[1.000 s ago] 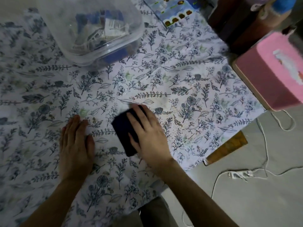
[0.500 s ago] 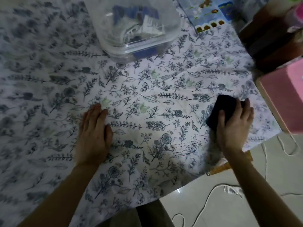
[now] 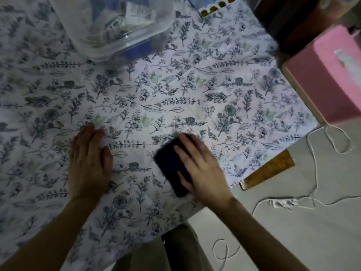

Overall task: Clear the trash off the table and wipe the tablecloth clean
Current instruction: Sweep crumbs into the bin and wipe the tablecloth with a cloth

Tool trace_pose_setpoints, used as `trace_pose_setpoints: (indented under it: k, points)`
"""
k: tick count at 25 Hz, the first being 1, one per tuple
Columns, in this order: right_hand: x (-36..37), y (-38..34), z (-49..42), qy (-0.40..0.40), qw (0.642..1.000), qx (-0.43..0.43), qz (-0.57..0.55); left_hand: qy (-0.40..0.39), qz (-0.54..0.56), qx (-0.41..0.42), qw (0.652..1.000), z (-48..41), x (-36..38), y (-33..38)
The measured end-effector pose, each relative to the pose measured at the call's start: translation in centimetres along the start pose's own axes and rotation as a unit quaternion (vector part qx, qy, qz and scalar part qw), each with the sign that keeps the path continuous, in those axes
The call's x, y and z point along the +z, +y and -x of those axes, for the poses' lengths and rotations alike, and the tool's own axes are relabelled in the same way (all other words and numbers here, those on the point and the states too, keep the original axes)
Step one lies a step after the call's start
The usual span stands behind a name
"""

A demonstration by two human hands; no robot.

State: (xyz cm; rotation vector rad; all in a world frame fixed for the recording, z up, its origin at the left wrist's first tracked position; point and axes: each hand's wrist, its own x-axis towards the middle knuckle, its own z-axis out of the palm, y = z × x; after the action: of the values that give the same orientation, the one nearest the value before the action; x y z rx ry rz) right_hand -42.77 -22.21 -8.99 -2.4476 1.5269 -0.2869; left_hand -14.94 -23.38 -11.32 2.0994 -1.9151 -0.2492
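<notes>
A white tablecloth [image 3: 195, 85] with a blue leaf print covers the table. My right hand [image 3: 199, 167] lies flat on a dark folded cloth [image 3: 170, 163] and presses it onto the tablecloth near the front edge. My left hand [image 3: 88, 161] rests palm down on the tablecloth, to the left of the dark cloth, fingers together, holding nothing. A clear plastic tub [image 3: 117, 26] with wrappers and paper scraps inside stands at the back of the table.
A pink box [image 3: 328, 79] stands off the table's right edge. A printed packet [image 3: 214, 6] lies at the back. White cords [image 3: 312, 182] trail over the floor at the right. A wooden table corner [image 3: 269, 173] pokes out under the cloth.
My right hand swept the dark cloth out to the table's right edge, then back toward the middle near the front. My left hand stayed flat on the tablecloth.
</notes>
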Motion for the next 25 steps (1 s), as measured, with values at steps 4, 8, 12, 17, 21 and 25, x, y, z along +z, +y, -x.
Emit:
trace_pose_setpoints:
  k: [4, 8, 12, 17, 21, 25]
  points:
    - [-4.2, 10.5, 3.4, 0.072, 0.982, 0.173, -0.001, 0.011, 0.000, 0.011, 1.000, 0.0, 0.1, -0.2]
    - [-5.1, 15.1, 0.9, 0.122, 0.943, 0.310, 0.013, 0.006, 0.003, 0.007, 1.000, -0.1, 0.0, -0.2]
    - [-2.7, 9.9, -5.3, 0.151, 0.920, 0.360, 0.039, 0.014, 0.007, 0.002, 1.000, -0.1, 0.0, 0.0]
    - [1.2, -3.3, -10.1, 0.091, 0.973, 0.213, -0.007, 0.015, 0.009, 0.010, 1.000, 0.0, 0.0, 0.1]
    - [1.4, -5.6, -6.9, -0.002, 0.996, 0.060, -0.069, 0.019, 0.019, 0.011, 1.000, 0.0, 0.1, 0.3]
    - [0.0, -0.9, -0.5, -0.028, 0.998, -0.053, -0.003, 0.017, 0.027, 0.003, 0.999, -0.1, 0.0, 0.3]
